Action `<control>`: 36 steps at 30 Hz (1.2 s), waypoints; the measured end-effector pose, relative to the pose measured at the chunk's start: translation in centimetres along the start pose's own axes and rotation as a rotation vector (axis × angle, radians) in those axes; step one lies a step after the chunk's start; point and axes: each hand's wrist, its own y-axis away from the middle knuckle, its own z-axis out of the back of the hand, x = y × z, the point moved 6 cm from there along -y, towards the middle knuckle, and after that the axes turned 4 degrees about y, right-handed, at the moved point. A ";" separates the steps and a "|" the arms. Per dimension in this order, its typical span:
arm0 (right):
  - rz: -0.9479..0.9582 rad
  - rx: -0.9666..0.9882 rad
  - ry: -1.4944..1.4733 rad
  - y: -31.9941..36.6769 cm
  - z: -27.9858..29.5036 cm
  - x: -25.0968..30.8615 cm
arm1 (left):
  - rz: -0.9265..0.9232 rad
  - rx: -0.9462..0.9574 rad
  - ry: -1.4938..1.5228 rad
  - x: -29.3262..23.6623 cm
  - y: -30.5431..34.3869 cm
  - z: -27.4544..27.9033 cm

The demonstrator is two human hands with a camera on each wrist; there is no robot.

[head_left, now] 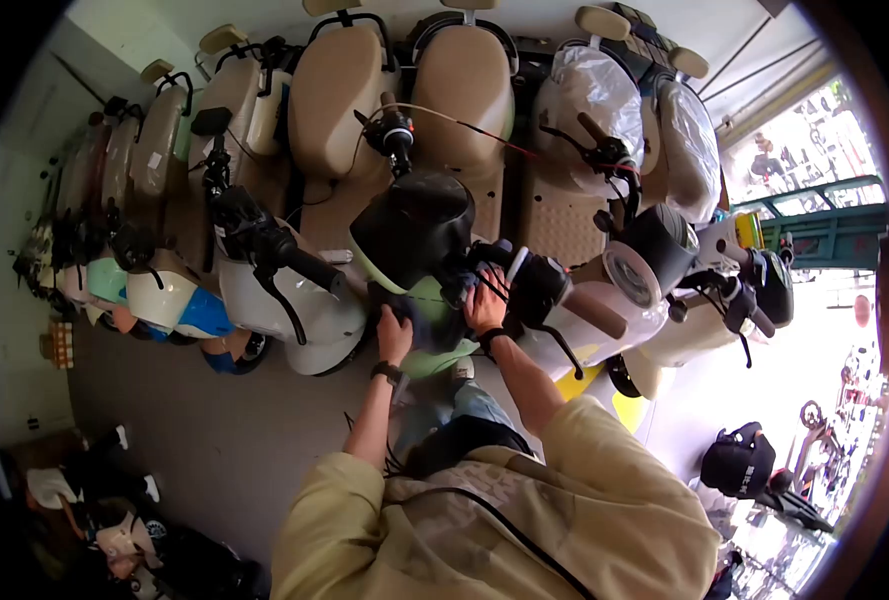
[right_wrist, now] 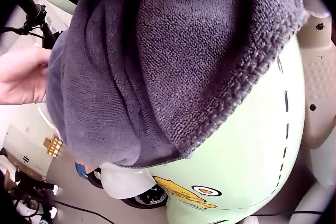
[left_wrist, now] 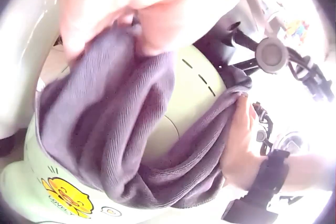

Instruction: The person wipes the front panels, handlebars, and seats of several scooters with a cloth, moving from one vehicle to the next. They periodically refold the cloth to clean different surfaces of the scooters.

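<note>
A purple-grey towel [left_wrist: 105,113] drapes in folds over the pale green front panel [right_wrist: 278,129] of an electric scooter. My left hand [head_left: 394,336] grips one end of it, fingers curled into the cloth, as the left wrist view shows. On the other end my right hand [head_left: 484,304] presses with its fingers extended, close beside the handlebar. Between the two hands the towel sags across the panel. A yellow duck sticker [left_wrist: 68,198] shows below the cloth. The scooter's black front housing [head_left: 414,228] stands just beyond my hands.
Other scooters line both sides, with a black handlebar grip [head_left: 309,265] near my left and a brown grip [head_left: 596,310] near my right. Beige seats [head_left: 462,95] stand behind. A person [head_left: 124,530] is at the lower left. A black bag [head_left: 739,460] is at the right.
</note>
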 end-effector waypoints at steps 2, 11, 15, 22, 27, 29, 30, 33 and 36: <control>0.031 0.026 -0.020 -0.2 0.0 -0.4 | -0.011 0.411 -0.236 -1.3 1.2 -1.4; -0.041 0.126 0.007 -1.5 2.1 0.3 | -0.440 0.915 -0.363 -6.6 5.5 -1.8; -0.130 -0.116 -0.182 0.0 7.8 1.7 | -0.635 0.935 -0.372 -12.7 7.5 2.4; -0.689 -0.075 -0.367 14.3 12.0 2.5 | -0.850 1.025 -0.084 -18.3 9.6 9.7; -0.469 -0.487 -0.057 12.3 24.1 14.7 | -1.014 0.694 0.176 -24.3 7.2 15.2; -0.316 -0.588 0.087 8.5 27.4 17.6 | -1.055 0.431 0.131 -27.6 5.4 17.0; -0.291 -0.581 0.143 6.2 28.3 18.3 | -1.082 0.356 0.086 -29.0 4.5 17.2; -0.108 -0.586 0.310 -0.9 28.7 19.0 | -1.134 0.192 -0.120 -31.3 0.3 14.9; 0.059 -0.417 0.427 -6.8 25.4 17.1 | -1.165 0.104 -0.294 -29.8 -3.1 10.5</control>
